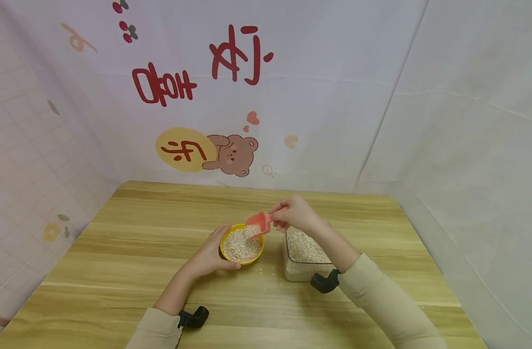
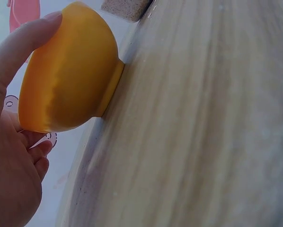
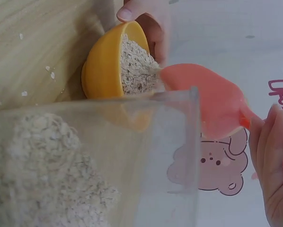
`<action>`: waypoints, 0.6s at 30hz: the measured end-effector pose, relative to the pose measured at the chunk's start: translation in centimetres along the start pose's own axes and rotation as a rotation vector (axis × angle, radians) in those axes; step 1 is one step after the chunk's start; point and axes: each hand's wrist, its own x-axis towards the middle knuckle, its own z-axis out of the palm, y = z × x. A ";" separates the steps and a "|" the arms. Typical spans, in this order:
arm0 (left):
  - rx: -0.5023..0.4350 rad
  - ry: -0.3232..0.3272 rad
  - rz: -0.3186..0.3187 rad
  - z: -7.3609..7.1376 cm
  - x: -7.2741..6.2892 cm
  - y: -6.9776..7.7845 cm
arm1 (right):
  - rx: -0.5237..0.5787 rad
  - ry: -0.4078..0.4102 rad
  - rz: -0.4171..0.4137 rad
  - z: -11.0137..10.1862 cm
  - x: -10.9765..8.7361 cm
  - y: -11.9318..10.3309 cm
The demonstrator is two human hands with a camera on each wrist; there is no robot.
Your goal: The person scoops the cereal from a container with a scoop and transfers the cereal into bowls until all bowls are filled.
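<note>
A yellow bowl [image 1: 223, 248] full of oat flakes [image 1: 240, 246] stands on the table. My left hand [image 1: 211, 254] grips it from the left, thumb at the near side and fingers round the far side, as the left wrist view also shows on the bowl [image 2: 80, 71]. My right hand [image 1: 294, 213] pinches the handle of a pink-red scoop [image 1: 261, 220]. The scoop tilts down over the bowl's right part, with oats at its lip; in the right wrist view the scoop [image 3: 203, 97] meets the heap in the bowl [image 3: 103, 64].
A clear square container [image 1: 296, 272] of oats stands right of the bowl, beneath my right forearm. Loose flakes [image 3: 24, 93] lie on the wooden table [image 1: 131, 252] between bowl and container. Printed cloth walls [image 1: 318, 121] stand behind and at both sides.
</note>
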 end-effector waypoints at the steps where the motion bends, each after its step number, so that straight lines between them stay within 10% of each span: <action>1: 0.001 -0.001 -0.002 0.0 0.0 0.0 | -0.019 -0.005 -0.003 0.0 0.1 -0.1; 18: 0.006 -0.004 0.000 0.1 -0.1 0.1 | -0.103 -0.003 -0.054 -0.7 -0.1 -1.2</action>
